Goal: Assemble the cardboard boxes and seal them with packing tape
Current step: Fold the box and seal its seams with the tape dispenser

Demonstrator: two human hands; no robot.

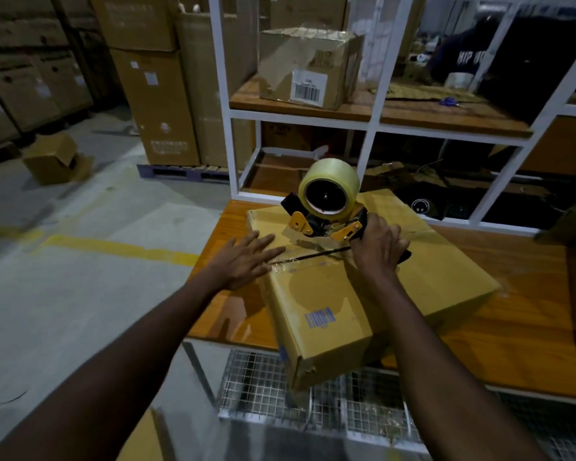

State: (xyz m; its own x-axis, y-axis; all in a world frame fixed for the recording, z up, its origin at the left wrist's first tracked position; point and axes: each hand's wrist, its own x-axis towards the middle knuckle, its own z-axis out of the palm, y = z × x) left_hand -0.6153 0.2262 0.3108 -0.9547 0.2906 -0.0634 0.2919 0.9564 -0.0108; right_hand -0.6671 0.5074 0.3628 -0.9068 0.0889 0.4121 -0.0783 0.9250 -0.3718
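While the right hand [378, 242] grips the dispenser [326, 207], shelving [384, 78] stands behind.

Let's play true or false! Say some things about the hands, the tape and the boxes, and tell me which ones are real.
1. The right hand grips the tape gun. True.
2. The left hand is a fist. False: it lies flat on the box.
3. The box sits on the floor. False: it rests on the table.
4. A second box stands on the shelf. True.
5. The tape roll is blue. False: it is pale yellow.
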